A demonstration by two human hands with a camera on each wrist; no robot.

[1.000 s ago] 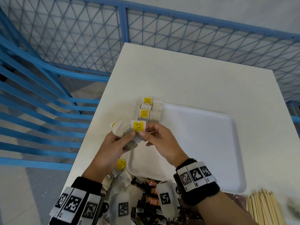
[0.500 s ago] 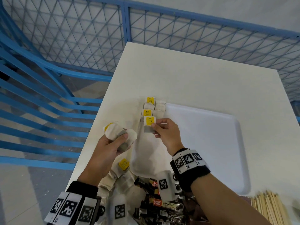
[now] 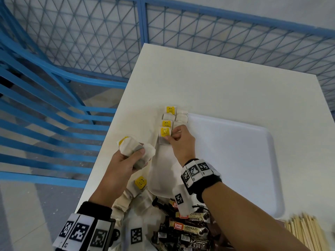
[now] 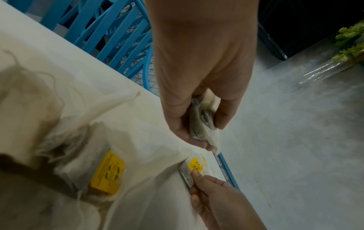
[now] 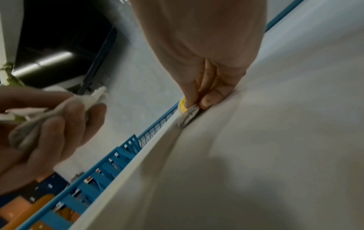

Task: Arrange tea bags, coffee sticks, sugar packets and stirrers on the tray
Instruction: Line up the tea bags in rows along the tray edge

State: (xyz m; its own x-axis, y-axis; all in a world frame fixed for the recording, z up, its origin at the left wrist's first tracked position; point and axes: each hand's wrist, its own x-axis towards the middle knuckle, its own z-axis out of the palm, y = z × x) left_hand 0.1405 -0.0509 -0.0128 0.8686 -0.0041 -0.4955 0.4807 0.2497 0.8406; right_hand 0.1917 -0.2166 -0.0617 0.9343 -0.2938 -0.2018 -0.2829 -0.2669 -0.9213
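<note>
A white tray [image 3: 235,151] lies on the white table. Along its far left edge runs a row of tea bags [image 3: 169,116] with yellow tags. My right hand [image 3: 178,140] pinches one yellow-tagged tea bag [image 3: 164,135] and holds it down at the near end of that row; the right wrist view shows the same tea bag [image 5: 187,116] under my thumb and forefinger. My left hand [image 3: 125,163] hovers left of the tray and grips a small bunch of tea bags [image 3: 135,151], seen also as a bunch of tea bags [image 4: 202,124] in the left wrist view.
More loose tea bags [image 3: 139,185] lie by the tray's near left corner. Dark coffee sticks [image 3: 188,230] are heaped at the near edge, and wooden stirrers [image 3: 308,232] lie at the near right. A blue chair [image 3: 45,105] and a blue mesh fence [image 3: 199,31] border the table.
My right hand took a tea bag from the bunch in my left hand and carried it away to the row on the tray's left edge. My left hand stayed put.
</note>
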